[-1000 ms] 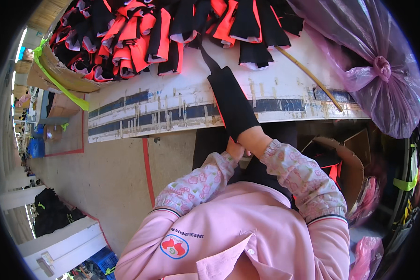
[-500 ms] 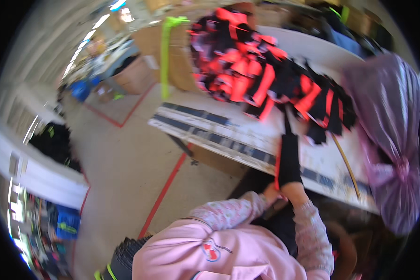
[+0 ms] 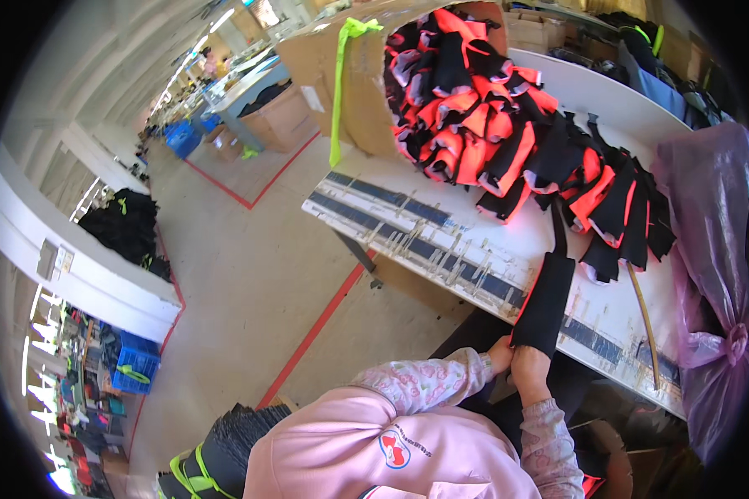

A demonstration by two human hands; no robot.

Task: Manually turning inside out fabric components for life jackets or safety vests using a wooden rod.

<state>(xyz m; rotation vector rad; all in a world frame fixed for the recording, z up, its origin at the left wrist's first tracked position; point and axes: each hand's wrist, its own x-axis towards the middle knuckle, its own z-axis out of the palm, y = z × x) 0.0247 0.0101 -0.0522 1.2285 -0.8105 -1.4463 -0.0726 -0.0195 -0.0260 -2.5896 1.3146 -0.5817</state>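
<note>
The pink shirt (image 3: 324,453) bears a round emblem (image 3: 394,448) with a red figure in a blue ring, and a short line of dark characters beside it. The right hand (image 3: 530,371) grasps the lower end of a black fabric piece (image 3: 548,301) with an orange edge. The left hand (image 3: 501,355) touches its lower left corner; its fingers are partly hidden, so whether they are closed cannot be told. The piece slants up over the near edge of the white counter (image 3: 508,249), its narrow strap reaching toward the pile. Worn dark bands run along that edge, with faint blue print too small to read. A thin stick (image 3: 645,328) lies to the right, near a knotted purple plastic bag (image 3: 711,249). Beyond, a pile of black and orange pieces (image 3: 474,125) spills from a cardboard box (image 3: 362,96), which carries a small pale label, unreadable here. Farther left stands a blue crate (image 3: 137,362).
</note>
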